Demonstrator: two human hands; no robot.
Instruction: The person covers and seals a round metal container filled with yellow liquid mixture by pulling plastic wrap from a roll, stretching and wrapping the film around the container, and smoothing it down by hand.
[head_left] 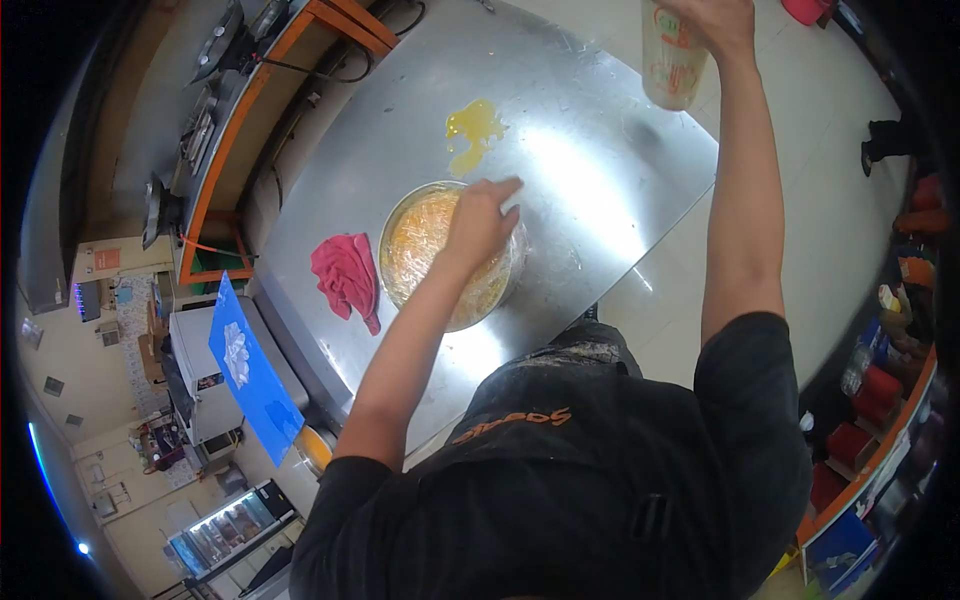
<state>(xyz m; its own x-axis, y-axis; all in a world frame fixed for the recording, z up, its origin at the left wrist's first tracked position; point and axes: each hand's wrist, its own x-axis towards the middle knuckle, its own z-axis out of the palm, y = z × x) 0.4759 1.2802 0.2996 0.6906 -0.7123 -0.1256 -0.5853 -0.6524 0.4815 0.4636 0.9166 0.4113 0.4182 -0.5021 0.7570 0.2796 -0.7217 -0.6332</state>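
Observation:
On the steel table stands a round metal bowl (407, 245) with clear plastic wrap over its top and something orange-yellow under it. My left hand (480, 228) is over the bowl's right half, palm down, thumb and fingers apart with nothing in them. Whether it touches the wrap I cannot tell. My right hand (722, 28) is raised at the upper right, closed around a clear plastic container (673, 75) with red and green print and pale contents. A yellow liquid puddle (474, 130) lies beyond the bowl. Left of the bowl sits a crumpled pink cloth (346, 277).
The steel table (370, 130) has its right edge near my right forearm. A blue board (250, 370) and a pan with orange contents (317, 448) are at the lower left. Burners on an orange-framed stand (215, 150) are at upper left; shelves (875, 440) line the right.

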